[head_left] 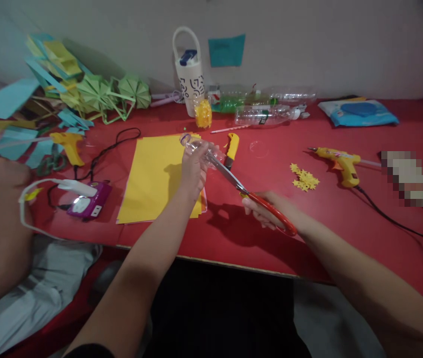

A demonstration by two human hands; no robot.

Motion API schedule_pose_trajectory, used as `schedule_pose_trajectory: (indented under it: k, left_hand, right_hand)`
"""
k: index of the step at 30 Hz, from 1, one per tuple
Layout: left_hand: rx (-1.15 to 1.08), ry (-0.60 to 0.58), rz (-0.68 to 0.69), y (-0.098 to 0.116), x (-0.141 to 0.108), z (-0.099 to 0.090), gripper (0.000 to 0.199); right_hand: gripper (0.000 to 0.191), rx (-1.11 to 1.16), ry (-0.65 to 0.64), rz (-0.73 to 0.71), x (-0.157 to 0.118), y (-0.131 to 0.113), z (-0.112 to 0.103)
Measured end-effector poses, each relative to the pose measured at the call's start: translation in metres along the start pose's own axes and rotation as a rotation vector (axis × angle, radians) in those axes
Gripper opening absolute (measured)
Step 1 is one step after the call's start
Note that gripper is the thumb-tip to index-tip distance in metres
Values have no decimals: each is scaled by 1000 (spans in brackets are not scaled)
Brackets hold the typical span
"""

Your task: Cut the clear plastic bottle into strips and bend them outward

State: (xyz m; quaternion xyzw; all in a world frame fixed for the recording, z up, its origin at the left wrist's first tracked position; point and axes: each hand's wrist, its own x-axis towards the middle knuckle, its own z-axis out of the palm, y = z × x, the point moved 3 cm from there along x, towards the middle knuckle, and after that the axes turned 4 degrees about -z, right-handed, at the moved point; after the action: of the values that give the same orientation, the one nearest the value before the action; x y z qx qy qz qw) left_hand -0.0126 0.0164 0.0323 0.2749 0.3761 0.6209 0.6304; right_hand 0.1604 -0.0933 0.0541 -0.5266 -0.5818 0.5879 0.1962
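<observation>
My left hand (195, 171) grips a clear plastic bottle piece (188, 140), its neck pointing up and to the left above a stack of yellow paper (152, 184). In my right hand (262, 211) is a pair of scissors (271, 211) with red handles. The long blades run up-left to the cut side of the bottle piece, beside my left fingers. Whether plastic lies between the blades, I cannot tell. Just behind the bottle piece a yellow utility knife (233, 146) lies on the red table (230, 238).
Yellow paper stars (304, 179) and a glue gun (336, 161) lie right. Plastic bottles (262, 115) and a white tumbler (189, 79) line the back. At left are another glue gun (68, 146), a purple power strip (90, 201), paper crafts (99, 94) and another person's arm (2, 223).
</observation>
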Motion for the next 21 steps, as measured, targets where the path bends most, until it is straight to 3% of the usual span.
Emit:
schedule_pose_trajectory:
  k: [6,15,21]
  left_hand:
    - [-49,-46,7,-1,2,-1,23]
    - [-28,-19,4,-1,7,-5,25]
    - [-27,-58,21,0,5,-3,29]
  right_hand:
    - [51,3,36,46,-1,-1,3]
    - [54,-107,50,86,2,5,2]
    - [56,-72,15,25,5,5,3]
